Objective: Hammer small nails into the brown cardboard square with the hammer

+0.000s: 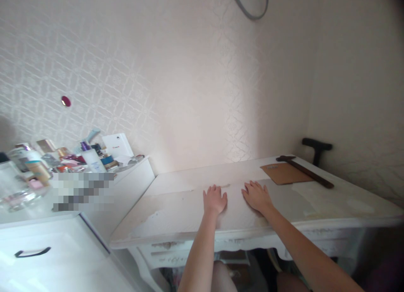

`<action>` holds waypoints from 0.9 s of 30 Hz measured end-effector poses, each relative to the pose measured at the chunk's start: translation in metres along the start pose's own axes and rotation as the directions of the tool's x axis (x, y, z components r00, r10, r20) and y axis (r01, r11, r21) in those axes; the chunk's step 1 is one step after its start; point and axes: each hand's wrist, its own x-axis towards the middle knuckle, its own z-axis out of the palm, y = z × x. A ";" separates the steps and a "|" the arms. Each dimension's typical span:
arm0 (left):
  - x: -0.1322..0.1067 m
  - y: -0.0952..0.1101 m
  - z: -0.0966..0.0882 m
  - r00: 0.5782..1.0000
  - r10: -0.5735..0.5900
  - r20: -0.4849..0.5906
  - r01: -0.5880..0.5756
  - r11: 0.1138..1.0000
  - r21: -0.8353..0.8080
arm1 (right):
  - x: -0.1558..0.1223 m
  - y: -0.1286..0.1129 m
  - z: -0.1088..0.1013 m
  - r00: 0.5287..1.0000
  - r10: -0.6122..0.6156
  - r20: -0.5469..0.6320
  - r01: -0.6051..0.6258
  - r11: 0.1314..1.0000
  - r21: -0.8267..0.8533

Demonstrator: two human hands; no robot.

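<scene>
My left hand (215, 200) lies palm down on the white table (176, 208), its fingers spread and holding nothing. Beside it, a little to the right, my right hand (257, 196) also rests flat on the tabletop with the fingers apart. The two hands do not touch. Right of my right hand lies a brown notebook or folder (280, 174) with small lettering on it. A dark brown hammer-shaped object (311, 174) lies slantwise across its right part.
At left stands a white cabinet (34, 237), its top crowded with several bottles and jars and a white box (118, 146). A black T-shaped handle (317, 146) rises behind the table's right rear corner. A grey cable loop (252, 17) hangs on the wall.
</scene>
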 end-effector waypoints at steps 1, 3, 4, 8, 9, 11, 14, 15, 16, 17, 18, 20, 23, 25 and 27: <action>0.000 0.000 0.000 1.000 -0.001 0.001 0.001 1.000 0.001 | 0.000 0.000 0.000 1.000 0.001 0.001 -0.001 1.000 -0.001; 0.000 0.000 -0.001 1.000 -0.004 0.008 0.004 1.000 0.002 | 0.000 0.000 0.000 1.000 0.003 0.005 -0.003 1.000 -0.002; 0.000 0.000 -0.001 1.000 -0.005 0.011 0.005 1.000 0.004 | 0.000 0.000 0.000 1.000 0.005 0.007 -0.005 1.000 -0.003; -0.001 0.001 -0.002 1.000 -0.004 0.022 0.004 1.000 0.012 | 0.000 0.000 0.000 1.000 0.008 0.009 -0.008 1.000 -0.006; -0.001 0.001 -0.002 1.000 -0.004 0.023 0.004 1.000 0.010 | 0.000 0.000 0.000 1.000 0.006 0.009 -0.006 1.000 -0.007; -0.001 0.001 -0.002 1.000 -0.004 0.020 0.004 1.000 0.001 | 0.000 0.000 0.000 1.000 0.002 0.010 -0.002 1.000 -0.007; -0.001 0.001 -0.003 1.000 -0.007 0.014 0.007 1.000 -0.011 | 0.000 0.000 0.000 1.000 0.000 0.010 0.000 1.000 -0.006; -0.001 0.001 -0.003 1.000 -0.006 0.013 0.007 1.000 -0.014 | 0.000 0.000 0.000 1.000 0.000 0.010 0.000 1.000 -0.006; -0.001 0.001 -0.003 1.000 -0.005 0.011 0.005 1.000 -0.015 | 0.000 0.000 0.000 1.000 0.001 0.010 -0.001 1.000 -0.005; -0.001 0.001 -0.003 1.000 -0.002 0.011 0.003 1.000 -0.015 | 0.000 0.000 0.000 1.000 0.001 0.010 0.000 1.000 -0.004; -0.001 0.001 -0.002 1.000 0.000 0.011 0.001 1.000 -0.014 | 0.000 0.000 0.000 1.000 0.000 0.009 0.000 1.000 -0.003; -0.001 0.001 -0.002 1.000 0.001 0.011 0.000 1.000 -0.012 | 0.000 0.000 0.000 1.000 0.000 0.009 0.000 1.000 0.000; 0.000 0.000 -0.001 1.000 -0.001 0.006 0.002 1.000 -0.015 | 0.000 0.000 -0.001 1.000 0.003 0.010 -0.003 1.000 0.005; 0.000 0.000 0.000 1.000 -0.002 0.001 0.002 1.000 -0.017 | -0.001 0.000 -0.001 1.000 0.002 0.011 -0.002 1.000 0.009; 0.000 0.000 0.000 1.000 -0.002 0.000 0.002 1.000 -0.012 | -0.001 0.000 -0.002 1.000 0.001 0.010 -0.001 1.000 0.011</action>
